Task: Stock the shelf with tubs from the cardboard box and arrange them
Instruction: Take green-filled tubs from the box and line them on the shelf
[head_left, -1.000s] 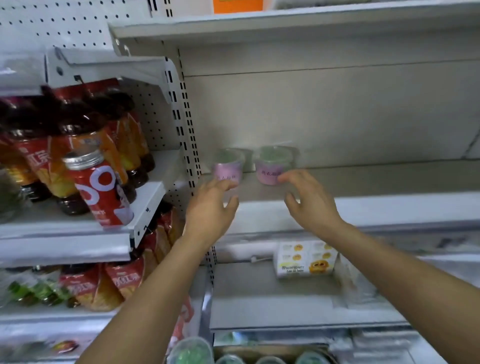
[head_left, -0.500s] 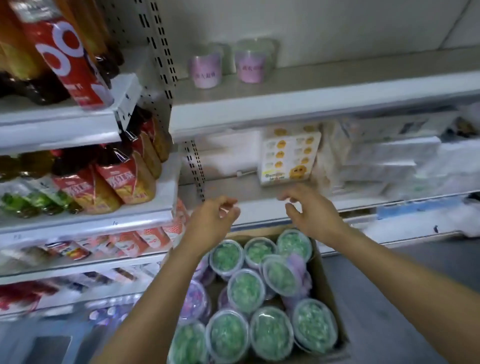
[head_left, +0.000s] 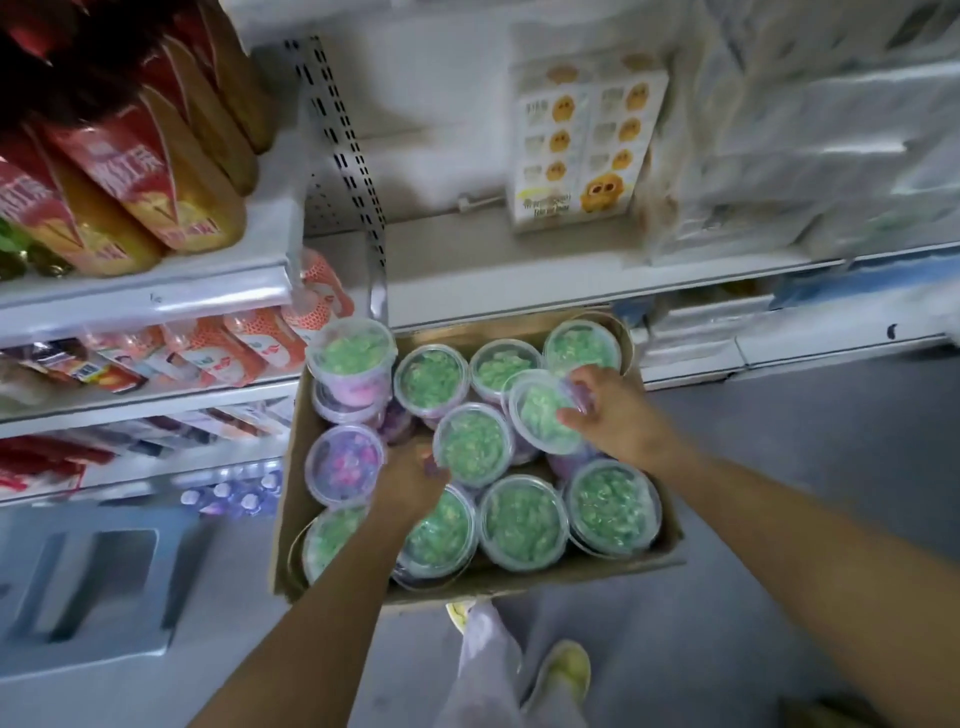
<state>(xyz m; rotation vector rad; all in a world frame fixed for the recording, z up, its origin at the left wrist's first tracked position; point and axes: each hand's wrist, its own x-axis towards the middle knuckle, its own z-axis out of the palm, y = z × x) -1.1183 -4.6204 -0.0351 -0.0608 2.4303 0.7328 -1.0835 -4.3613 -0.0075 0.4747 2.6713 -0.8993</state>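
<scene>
Both hands have dropped from the shelf into the cardboard box (head_left: 545, 574) at centre frame. Left hand (head_left: 410, 480) curls around one green-topped tub (head_left: 472, 444); right hand (head_left: 605, 410) grips a tilted tub (head_left: 540, 413) just beside it, with more tubs packed around.

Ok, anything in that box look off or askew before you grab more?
One tub under the right hand sits tilted on the others in the cardboard box. Another tub shows pink-purple contents, not green. No spills visible.
</scene>
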